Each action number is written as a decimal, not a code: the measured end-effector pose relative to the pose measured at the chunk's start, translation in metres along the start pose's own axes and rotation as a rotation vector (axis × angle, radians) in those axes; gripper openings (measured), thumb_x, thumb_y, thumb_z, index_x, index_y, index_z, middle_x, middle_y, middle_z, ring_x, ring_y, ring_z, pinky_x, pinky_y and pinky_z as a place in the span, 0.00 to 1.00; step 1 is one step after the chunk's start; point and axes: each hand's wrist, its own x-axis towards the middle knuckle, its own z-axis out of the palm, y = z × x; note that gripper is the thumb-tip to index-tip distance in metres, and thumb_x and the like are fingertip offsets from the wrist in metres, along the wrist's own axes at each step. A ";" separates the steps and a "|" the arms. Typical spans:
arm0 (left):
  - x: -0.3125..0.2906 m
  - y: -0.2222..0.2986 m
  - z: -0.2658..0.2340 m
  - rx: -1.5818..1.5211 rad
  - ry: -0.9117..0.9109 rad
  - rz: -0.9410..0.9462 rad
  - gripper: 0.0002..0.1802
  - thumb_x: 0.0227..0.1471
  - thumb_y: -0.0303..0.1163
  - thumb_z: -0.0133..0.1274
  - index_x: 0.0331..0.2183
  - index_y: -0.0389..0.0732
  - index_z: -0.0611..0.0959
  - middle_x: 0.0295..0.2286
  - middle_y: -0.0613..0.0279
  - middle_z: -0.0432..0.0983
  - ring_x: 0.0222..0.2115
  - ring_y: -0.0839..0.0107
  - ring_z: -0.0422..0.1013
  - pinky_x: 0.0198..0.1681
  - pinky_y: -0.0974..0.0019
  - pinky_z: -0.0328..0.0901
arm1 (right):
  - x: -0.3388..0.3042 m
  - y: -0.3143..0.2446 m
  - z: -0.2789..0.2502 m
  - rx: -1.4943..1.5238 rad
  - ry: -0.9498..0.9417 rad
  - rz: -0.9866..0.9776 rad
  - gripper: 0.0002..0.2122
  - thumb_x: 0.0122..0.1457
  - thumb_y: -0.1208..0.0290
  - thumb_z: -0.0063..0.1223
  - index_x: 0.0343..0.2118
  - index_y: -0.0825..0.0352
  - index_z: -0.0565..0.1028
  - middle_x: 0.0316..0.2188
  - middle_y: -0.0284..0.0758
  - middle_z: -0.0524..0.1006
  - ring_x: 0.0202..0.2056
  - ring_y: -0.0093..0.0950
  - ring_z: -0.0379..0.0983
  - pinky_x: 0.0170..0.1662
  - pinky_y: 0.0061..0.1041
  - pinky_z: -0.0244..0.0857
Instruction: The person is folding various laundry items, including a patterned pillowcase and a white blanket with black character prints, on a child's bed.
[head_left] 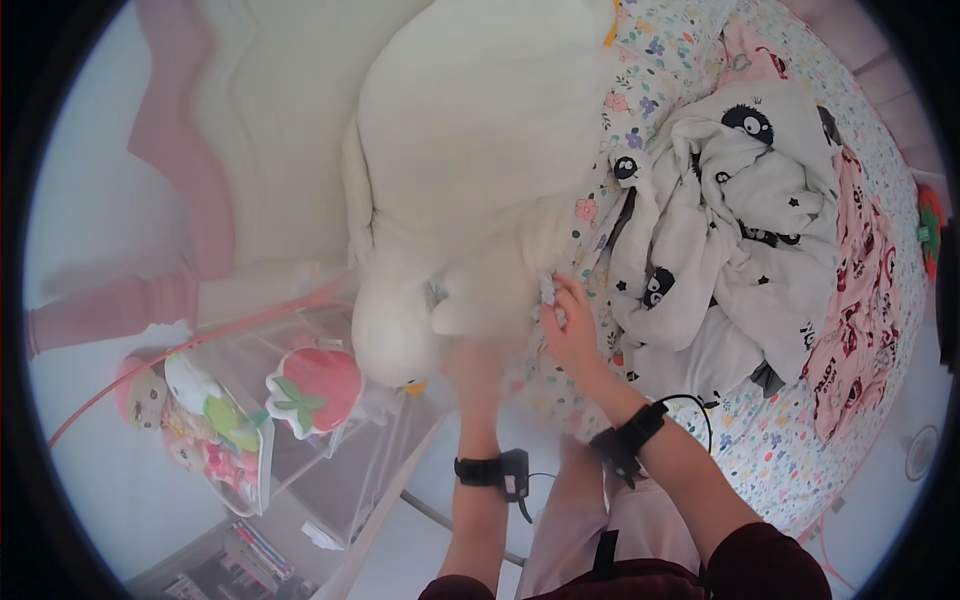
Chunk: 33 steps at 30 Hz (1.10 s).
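Note:
A big white plush goose (480, 120) lies on the bed, its round body at the far side and its head (395, 335) with an orange beak toward me at the left. My left hand (475, 365) is against the plush by the head and neck; motion blurs its fingers, so their closure is unclear. Just right of the plush, my right hand (572, 322) has its fingers curled closed around a small pale, crumpled bit (548, 290), which I cannot make out. Beneath is a floral bedsheet (640, 70).
To the right lie a bunched white blanket with black cartoon figures (730, 220) and a pink printed cloth (855, 310). At left stands a clear shelf cart (310, 480) holding a strawberry plush (315, 390) and dolls (205, 430). Books (250, 560) sit below.

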 end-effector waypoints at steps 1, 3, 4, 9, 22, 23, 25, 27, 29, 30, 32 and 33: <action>-0.004 0.013 -0.015 0.032 -0.064 0.009 0.07 0.42 0.26 0.47 0.28 0.38 0.77 0.23 0.48 0.72 0.27 0.51 0.68 0.30 0.54 0.62 | 0.011 -0.006 0.000 -0.167 -0.011 -0.244 0.07 0.45 0.73 0.48 0.27 0.70 0.71 0.45 0.44 0.66 0.41 0.37 0.65 0.41 0.30 0.60; -0.007 0.039 -0.047 0.067 -0.122 0.020 0.07 0.43 0.27 0.47 0.28 0.38 0.77 0.23 0.49 0.72 0.27 0.52 0.69 0.30 0.55 0.63 | 0.019 -0.006 0.006 -0.329 -0.018 -0.492 0.06 0.44 0.75 0.49 0.27 0.70 0.71 0.49 0.46 0.63 0.46 0.40 0.63 0.44 0.31 0.59; 0.003 0.051 -0.051 -0.039 -0.064 -0.018 0.08 0.44 0.28 0.47 0.30 0.38 0.77 0.23 0.50 0.72 0.26 0.53 0.69 0.30 0.57 0.63 | 0.026 0.016 0.015 -0.434 -0.192 -0.549 0.05 0.43 0.75 0.49 0.24 0.69 0.71 0.51 0.46 0.62 0.49 0.43 0.60 0.46 0.32 0.58; 0.067 0.099 -0.054 -0.337 0.364 0.246 0.12 0.44 0.32 0.52 0.34 0.38 0.75 0.27 0.57 0.69 0.24 0.60 0.67 0.30 0.62 0.63 | 0.021 0.035 0.043 -0.542 -0.284 -0.635 0.04 0.41 0.74 0.50 0.17 0.69 0.70 0.55 0.46 0.56 0.55 0.45 0.53 0.50 0.35 0.56; 0.058 0.111 -0.031 -0.378 0.568 0.463 0.07 0.44 0.30 0.54 0.22 0.36 0.76 0.19 0.63 0.60 0.19 0.71 0.56 0.22 0.68 0.53 | -0.028 0.026 -0.058 0.027 -0.199 -0.081 0.05 0.47 0.76 0.48 0.24 0.72 0.68 0.52 0.45 0.61 0.50 0.41 0.61 0.51 0.29 0.55; 0.036 0.099 -0.045 -0.391 0.526 0.378 0.07 0.43 0.30 0.55 0.22 0.37 0.76 0.18 0.64 0.59 0.19 0.72 0.55 0.22 0.69 0.52 | -0.035 0.018 -0.058 0.100 -0.187 -0.066 0.05 0.48 0.76 0.48 0.25 0.72 0.68 0.51 0.44 0.62 0.49 0.39 0.62 0.50 0.28 0.55; 0.004 0.095 -0.030 -0.454 0.429 0.310 0.07 0.43 0.29 0.56 0.21 0.37 0.76 0.18 0.65 0.57 0.18 0.74 0.54 0.22 0.71 0.52 | -0.044 0.030 -0.077 0.122 -0.143 -0.028 0.05 0.48 0.77 0.48 0.27 0.73 0.69 0.50 0.44 0.63 0.49 0.37 0.63 0.50 0.27 0.56; -0.036 0.090 -0.029 -0.476 0.280 0.250 0.06 0.41 0.27 0.56 0.21 0.36 0.77 0.17 0.66 0.56 0.18 0.75 0.53 0.21 0.71 0.51 | -0.056 0.034 -0.088 0.162 -0.121 0.006 0.06 0.49 0.77 0.47 0.29 0.73 0.69 0.49 0.43 0.64 0.48 0.35 0.64 0.49 0.26 0.56; -0.073 0.066 -0.008 -0.618 0.225 0.142 0.05 0.41 0.27 0.57 0.21 0.37 0.77 0.17 0.67 0.56 0.17 0.76 0.53 0.21 0.72 0.50 | -0.066 0.035 -0.093 0.344 -0.080 0.005 0.07 0.51 0.77 0.45 0.32 0.73 0.70 0.45 0.40 0.68 0.45 0.29 0.65 0.47 0.23 0.57; -0.090 0.055 -0.003 -0.762 0.171 0.037 0.05 0.40 0.26 0.57 0.21 0.37 0.77 0.16 0.67 0.56 0.17 0.76 0.52 0.20 0.72 0.50 | -0.072 0.032 -0.094 0.346 -0.080 0.020 0.07 0.51 0.77 0.45 0.32 0.73 0.70 0.45 0.40 0.68 0.45 0.29 0.65 0.47 0.23 0.57; -0.127 0.037 -0.007 -0.628 0.179 0.068 0.05 0.40 0.26 0.58 0.21 0.37 0.78 0.16 0.67 0.56 0.17 0.77 0.52 0.20 0.72 0.50 | -0.087 0.024 -0.099 0.312 -0.088 -0.043 0.07 0.53 0.77 0.44 0.33 0.73 0.70 0.41 0.37 0.69 0.42 0.25 0.65 0.45 0.21 0.57; -0.144 0.028 -0.010 -0.502 0.195 0.110 0.04 0.39 0.25 0.58 0.21 0.37 0.78 0.16 0.68 0.56 0.17 0.77 0.52 0.20 0.72 0.50 | -0.097 0.027 -0.099 0.312 -0.085 -0.028 0.07 0.53 0.77 0.44 0.33 0.73 0.70 0.41 0.37 0.69 0.42 0.25 0.65 0.45 0.21 0.57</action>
